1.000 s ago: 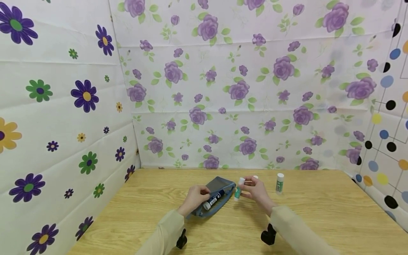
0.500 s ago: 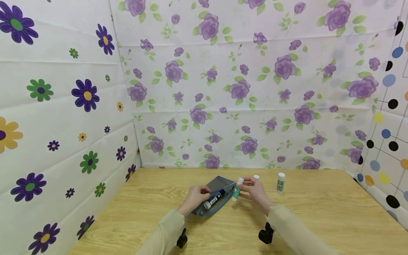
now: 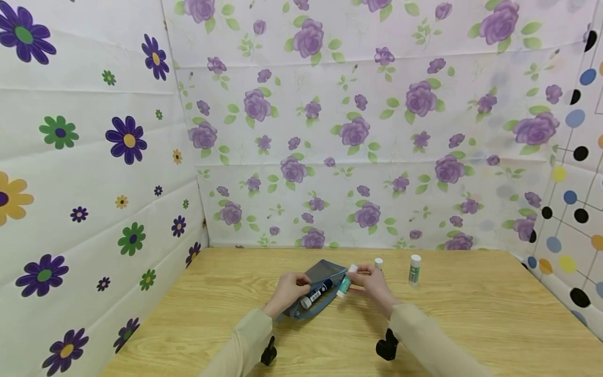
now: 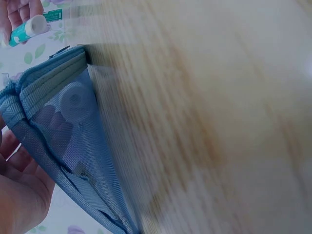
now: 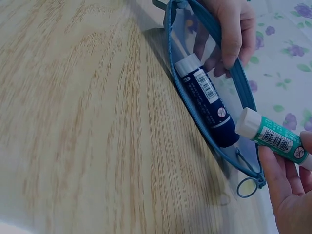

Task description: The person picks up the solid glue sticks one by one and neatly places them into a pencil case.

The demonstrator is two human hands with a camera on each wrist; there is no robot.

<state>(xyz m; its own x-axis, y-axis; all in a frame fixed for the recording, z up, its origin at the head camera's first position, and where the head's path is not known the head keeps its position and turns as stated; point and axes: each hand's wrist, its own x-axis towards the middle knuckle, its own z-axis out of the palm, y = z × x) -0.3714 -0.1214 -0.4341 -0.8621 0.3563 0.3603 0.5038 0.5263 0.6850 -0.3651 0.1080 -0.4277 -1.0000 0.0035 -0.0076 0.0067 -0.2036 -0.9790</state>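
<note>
Both hands [image 3: 289, 293] [image 3: 374, 287] grip: left the blue mesh pouch [image 3: 324, 271], right a green glue stick [image 5: 277, 138].

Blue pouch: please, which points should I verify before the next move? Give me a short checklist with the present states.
1. Blue pouch open: ok.
2. Left grip holds the pouch's edge: ok.
3. Right grip holds the green tube: ok.
4. Tube clear of the rim: cannot tell; they overlap in the right-wrist view.
5. Dark blue tube lies inside: ok.
6. Enough room beside it: cannot tell.
</note>
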